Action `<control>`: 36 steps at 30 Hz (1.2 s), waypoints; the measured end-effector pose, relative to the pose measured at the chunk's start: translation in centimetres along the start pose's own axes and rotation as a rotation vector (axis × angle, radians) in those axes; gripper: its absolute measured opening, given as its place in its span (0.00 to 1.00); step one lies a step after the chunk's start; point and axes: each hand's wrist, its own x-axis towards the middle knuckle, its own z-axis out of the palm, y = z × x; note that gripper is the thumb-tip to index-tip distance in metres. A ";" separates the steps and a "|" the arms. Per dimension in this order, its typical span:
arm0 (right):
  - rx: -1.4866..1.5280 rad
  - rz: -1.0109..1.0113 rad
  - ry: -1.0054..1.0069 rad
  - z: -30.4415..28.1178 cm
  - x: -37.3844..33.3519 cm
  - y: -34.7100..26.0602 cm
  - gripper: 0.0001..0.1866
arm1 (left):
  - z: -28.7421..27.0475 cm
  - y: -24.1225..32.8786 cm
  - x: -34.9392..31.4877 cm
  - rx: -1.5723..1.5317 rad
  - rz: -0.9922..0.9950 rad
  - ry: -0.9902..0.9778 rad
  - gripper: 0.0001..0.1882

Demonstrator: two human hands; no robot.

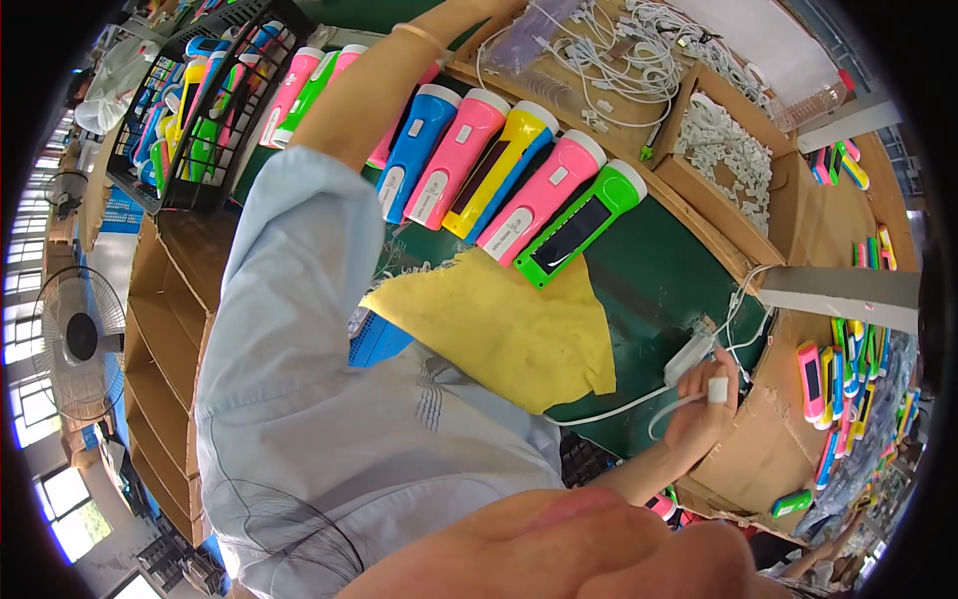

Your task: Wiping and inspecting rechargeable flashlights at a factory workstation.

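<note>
My left arm stretches up across the flashlights to the top edge. A band circles its wrist; only part of my left hand [483, 8] shows there, its fingers hidden. At the right, my right hand [699, 404] has its fingers curled around a white cable [667, 407], whose white plug [718, 389] lies over the fingers. Touching or close to the fingertips is a white rectangular power block [689, 359]. Between my arms, a row of flashlights lies on the green tabletop, among them a blue one [419, 145], a yellow one [499, 170] and a green one [582, 225].
A yellow cloth [509, 329] drapes over the near table edge. At the back lie tangled white cables [619, 60] and a cardboard box [723, 160] of small white parts. A black crate [200, 130] of flashlights stands left, above cardboard compartments [165, 369]. Grey posts [838, 298] stand right.
</note>
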 end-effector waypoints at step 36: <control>-0.017 0.166 -0.221 5.4 -4.8 1.2 0.25 | -8.6 19.4 -29.3 -1.717 -0.908 -0.979 0.17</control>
